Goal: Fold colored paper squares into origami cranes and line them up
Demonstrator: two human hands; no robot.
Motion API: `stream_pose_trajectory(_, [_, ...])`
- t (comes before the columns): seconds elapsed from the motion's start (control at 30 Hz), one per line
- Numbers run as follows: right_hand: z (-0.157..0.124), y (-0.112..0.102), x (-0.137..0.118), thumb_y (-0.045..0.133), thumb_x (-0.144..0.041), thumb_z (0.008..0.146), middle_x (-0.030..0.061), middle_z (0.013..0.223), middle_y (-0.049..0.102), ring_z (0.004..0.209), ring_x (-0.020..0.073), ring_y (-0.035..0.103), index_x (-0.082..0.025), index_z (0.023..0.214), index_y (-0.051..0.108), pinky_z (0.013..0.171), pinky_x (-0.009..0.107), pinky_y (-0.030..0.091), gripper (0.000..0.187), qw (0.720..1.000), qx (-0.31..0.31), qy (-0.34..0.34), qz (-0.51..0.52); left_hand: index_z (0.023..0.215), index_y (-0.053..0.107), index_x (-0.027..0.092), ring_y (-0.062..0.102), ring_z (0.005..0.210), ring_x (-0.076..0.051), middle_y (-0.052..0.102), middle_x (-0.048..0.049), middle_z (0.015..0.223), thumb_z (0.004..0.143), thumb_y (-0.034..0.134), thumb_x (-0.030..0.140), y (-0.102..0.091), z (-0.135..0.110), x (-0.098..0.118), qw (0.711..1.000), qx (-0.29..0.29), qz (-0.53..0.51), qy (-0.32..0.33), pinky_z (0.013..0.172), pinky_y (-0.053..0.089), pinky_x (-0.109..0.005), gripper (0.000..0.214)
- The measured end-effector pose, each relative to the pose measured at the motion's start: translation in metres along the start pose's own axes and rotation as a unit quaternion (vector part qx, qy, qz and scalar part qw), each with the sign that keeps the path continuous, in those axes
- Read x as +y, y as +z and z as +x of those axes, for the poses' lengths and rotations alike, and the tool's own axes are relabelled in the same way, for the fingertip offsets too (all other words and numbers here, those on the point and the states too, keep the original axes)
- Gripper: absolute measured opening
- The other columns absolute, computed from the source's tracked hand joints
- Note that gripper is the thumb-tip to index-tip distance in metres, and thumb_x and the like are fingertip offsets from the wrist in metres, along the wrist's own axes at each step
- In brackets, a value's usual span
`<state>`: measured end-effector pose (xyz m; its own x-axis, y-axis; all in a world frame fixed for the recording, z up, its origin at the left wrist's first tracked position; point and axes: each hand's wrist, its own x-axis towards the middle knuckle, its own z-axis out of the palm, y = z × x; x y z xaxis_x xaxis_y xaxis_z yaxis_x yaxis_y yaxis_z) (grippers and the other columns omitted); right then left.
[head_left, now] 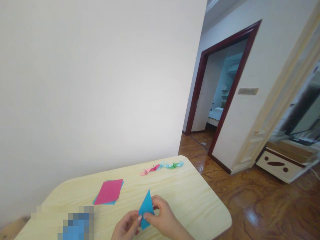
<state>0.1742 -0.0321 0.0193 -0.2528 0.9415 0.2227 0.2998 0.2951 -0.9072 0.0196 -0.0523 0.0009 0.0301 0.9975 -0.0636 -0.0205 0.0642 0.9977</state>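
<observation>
Low in the view, both my hands hold a folded blue paper triangle [146, 207] just above the light wooden table [190, 193]. My left hand [126, 226] pinches its lower left edge with closed fingers. My right hand [162, 216] grips it from the right, thumb pressed on the paper. The triangle's tip points up and away from me.
A small stack of paper squares [109, 192], pink on top and blue beneath, lies left of my hands. A row of several small folded paper cranes [162, 166] sits along the table's far edge. A white wall stands behind; a doorway [220, 90] and wooden floor [250, 203] lie to the right.
</observation>
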Motion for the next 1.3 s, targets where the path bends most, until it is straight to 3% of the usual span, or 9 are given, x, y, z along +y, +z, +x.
stream_pose_trajectory(0.2, [0.003, 0.000, 0.001, 0.062, -0.009, 0.065, 0.0008, 0.082, 0.059, 0.082, 0.0155, 0.056, -0.016, 0.071, 0.063, 0.067, 0.022, 0.041, 0.009, 1.000, -0.015, -0.016, 0.023, 0.065, 0.068, 0.018, 0.054, 0.050, -0.015, 0.060, 0.0016, 0.050, 0.058, 0.068, 0.056, 0.000, 0.000, 0.009, 0.999, -0.009, 0.017, 0.026, 0.051, 0.045, -0.025, 0.038])
stream_pose_trajectory(0.33, [0.004, 0.003, -0.001, 0.062, -0.007, 0.065, 0.0014, 0.081, 0.061, 0.079, 0.0150, 0.057, -0.016, 0.077, 0.064, 0.070, 0.023, 0.043, 0.015, 0.999, 0.003, -0.014, 0.036, 0.067, 0.070, 0.019, 0.057, 0.052, -0.016, 0.065, -0.0002, 0.056, 0.057, 0.068, 0.057, 0.000, 0.000, 0.010, 1.000, -0.006, 0.016, 0.014, 0.051, 0.047, -0.025, 0.040])
stream_pose_trajectory(0.6, [-0.001, 0.003, -0.009, 0.064, -0.004, 0.064, 0.0031, 0.089, 0.060, 0.088, 0.0163, 0.054, -0.017, 0.067, 0.064, 0.079, 0.025, 0.041, 0.013, 0.992, 0.029, -0.102, -0.066, 0.060, 0.073, 0.019, 0.061, 0.055, -0.020, 0.068, -0.0031, 0.055, 0.041, 0.073, 0.060, 0.003, 0.001, 0.010, 0.997, 0.073, -0.006, -0.033, 0.044, 0.049, -0.025, 0.045])
stream_pose_trajectory(0.87, [-0.005, 0.000, -0.009, 0.063, -0.011, 0.069, 0.0059, 0.107, 0.057, 0.102, 0.0210, 0.047, -0.018, 0.075, 0.061, 0.089, 0.034, 0.037, 0.009, 0.963, 0.016, -0.195, -0.185, 0.075, 0.074, 0.019, 0.067, 0.075, -0.025, 0.075, -0.0057, 0.077, 0.044, 0.080, 0.046, -0.002, -0.002, 0.003, 0.981, 0.060, -0.143, -0.120, 0.059, 0.054, -0.029, 0.041])
stream_pose_trajectory(1.1, [-0.007, 0.011, -0.014, 0.064, -0.018, 0.068, 0.0077, 0.111, 0.053, 0.105, 0.0253, 0.043, -0.018, 0.073, 0.059, 0.093, 0.039, 0.034, 0.007, 0.953, 0.081, -0.199, -0.212, 0.072, 0.074, 0.018, 0.067, 0.070, -0.019, 0.074, -0.0027, 0.072, 0.044, 0.084, 0.036, 0.002, -0.003, -0.001, 0.957, 0.050, -0.259, -0.122, 0.064, 0.054, -0.025, 0.035])
stream_pose_trajectory(1.3, [-0.009, 0.015, -0.017, 0.058, -0.017, 0.074, 0.0052, 0.120, 0.050, 0.112, 0.0260, 0.038, -0.021, 0.080, 0.063, 0.098, 0.043, 0.028, 0.009, 0.950, 0.066, -0.185, -0.241, 0.073, 0.073, 0.015, 0.068, 0.073, -0.021, 0.075, -0.0067, 0.078, 0.044, 0.085, 0.031, -0.001, -0.003, -0.004, 0.918, 0.041, -0.355, -0.172, 0.070, 0.054, -0.028, 0.034])
